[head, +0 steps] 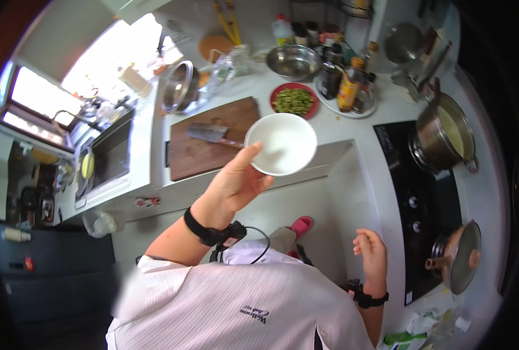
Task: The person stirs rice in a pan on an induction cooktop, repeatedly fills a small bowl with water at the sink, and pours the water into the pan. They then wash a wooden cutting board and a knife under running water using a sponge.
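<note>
In my left hand (242,177) is a white bowl (282,144), gripped at its near-left rim with the thumb over the edge. The bowl is tilted so its inside faces me, and no food shows in it. Behind it, a wooden cutting board (237,114) carries a cleaver (206,131), whose handle is partly hidden by the bowl and hand. Just beyond the bowl sits a red plate of chopped green vegetables (293,101). My right hand (371,251) hangs by the counter edge near the cooktop, fingers loosely curled, with nothing visible in it.
At right, a black cooktop (421,192) bears a steel pot (449,127) of pale liquid and a lidded pan (460,258). A tray (362,114) of sauce bottles and a steel basin (294,61) stand at the back. The sink (110,144) is left.
</note>
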`<state>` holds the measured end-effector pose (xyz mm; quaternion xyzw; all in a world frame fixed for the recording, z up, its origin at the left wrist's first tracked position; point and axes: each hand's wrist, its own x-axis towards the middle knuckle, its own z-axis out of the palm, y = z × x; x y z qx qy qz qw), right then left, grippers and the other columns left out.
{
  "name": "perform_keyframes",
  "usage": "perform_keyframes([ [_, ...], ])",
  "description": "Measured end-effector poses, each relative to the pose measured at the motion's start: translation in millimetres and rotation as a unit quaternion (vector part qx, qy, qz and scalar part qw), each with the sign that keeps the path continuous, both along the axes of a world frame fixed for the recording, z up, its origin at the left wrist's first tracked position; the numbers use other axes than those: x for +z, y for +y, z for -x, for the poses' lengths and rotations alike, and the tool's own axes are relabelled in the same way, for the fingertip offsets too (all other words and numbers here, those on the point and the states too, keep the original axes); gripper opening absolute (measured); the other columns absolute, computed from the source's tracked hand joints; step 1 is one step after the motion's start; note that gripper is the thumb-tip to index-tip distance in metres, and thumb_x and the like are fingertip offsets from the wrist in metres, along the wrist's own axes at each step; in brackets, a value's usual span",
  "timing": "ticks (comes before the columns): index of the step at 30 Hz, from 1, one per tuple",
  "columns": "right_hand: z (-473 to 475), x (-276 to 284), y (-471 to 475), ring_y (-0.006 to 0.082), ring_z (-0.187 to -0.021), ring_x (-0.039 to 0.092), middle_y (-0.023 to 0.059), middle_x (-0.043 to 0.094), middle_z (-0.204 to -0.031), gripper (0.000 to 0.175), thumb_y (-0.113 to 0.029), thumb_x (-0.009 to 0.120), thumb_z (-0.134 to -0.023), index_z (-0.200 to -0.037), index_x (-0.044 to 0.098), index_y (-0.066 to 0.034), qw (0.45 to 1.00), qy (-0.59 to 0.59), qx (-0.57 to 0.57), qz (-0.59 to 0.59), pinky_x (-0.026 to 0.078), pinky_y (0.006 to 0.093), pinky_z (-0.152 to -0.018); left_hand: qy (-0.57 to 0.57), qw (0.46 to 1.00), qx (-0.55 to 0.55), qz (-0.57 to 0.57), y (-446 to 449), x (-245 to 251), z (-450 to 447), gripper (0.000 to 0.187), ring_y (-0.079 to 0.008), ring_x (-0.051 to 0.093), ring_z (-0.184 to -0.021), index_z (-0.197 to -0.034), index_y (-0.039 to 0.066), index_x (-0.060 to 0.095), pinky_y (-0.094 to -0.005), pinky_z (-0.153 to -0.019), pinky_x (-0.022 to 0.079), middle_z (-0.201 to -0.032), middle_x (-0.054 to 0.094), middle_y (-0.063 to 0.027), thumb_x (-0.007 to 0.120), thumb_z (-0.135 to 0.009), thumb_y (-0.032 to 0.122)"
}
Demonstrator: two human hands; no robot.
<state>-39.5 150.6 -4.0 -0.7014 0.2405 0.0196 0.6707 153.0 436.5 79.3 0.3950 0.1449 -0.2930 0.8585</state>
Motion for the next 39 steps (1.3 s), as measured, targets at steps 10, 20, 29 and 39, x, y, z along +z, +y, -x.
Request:
perform_keyframes([
  [10,5,-46,108,0.0085,-0.064,0.054,0.0024,0.06,-0.077,0.019,-0.016,0.054,-0.096,-0.103,0.063,-0.0015,0.993,0.075,0.094,0.0,0.046,0.0233,-0.058,-0.122,0.906,0.375,-0.157,294,39,-25,0.038,-0.0082,0.049,-0.058,-0.109,0.01,0.048,-0.0197,-0.05,0.044,-0.078,0.055,0.0007,0.07,-0.086,0.03],
  [20,-105,-38,289,0.0072,-0.063,0.054,0.0018,0.06,-0.077,0.018,-0.016,0.054,-0.096,-0.103,0.063,-0.0018,0.991,0.068,0.116,0.017,0.046,0.0215,-0.057,-0.325,0.438,0.353,-0.761,622,17,-92,0.067,-0.0263,0.056,-0.093,-0.129,0.005,0.046,-0.0384,-0.078,0.047,-0.102,0.057,-0.0113,0.077,-0.074,0.027],
  [29,-153,-13,409,0.0072,-0.065,0.054,0.0023,0.061,-0.079,0.018,-0.016,0.056,-0.094,-0.103,0.063,-0.0013,0.981,0.088,0.166,0.054,0.046,0.0213,-0.059,-0.268,0.252,0.157,-0.917,707,-12,-107,0.067,-0.0299,0.054,-0.103,-0.129,0.016,0.048,-0.0454,-0.082,0.043,-0.108,0.056,-0.0074,0.078,-0.07,0.024],
  [39,-192,15,457,0.0069,-0.068,0.055,0.0027,0.062,-0.081,0.018,-0.014,0.057,-0.093,-0.103,0.063,0.0002,0.976,0.068,0.192,0.074,0.046,0.0209,-0.061,-0.328,0.171,0.141,-0.918,725,-17,-104,0.072,-0.027,0.057,-0.095,-0.13,0.017,0.05,-0.0434,-0.08,0.044,-0.106,0.057,-0.0045,0.08,-0.064,0.017],
])
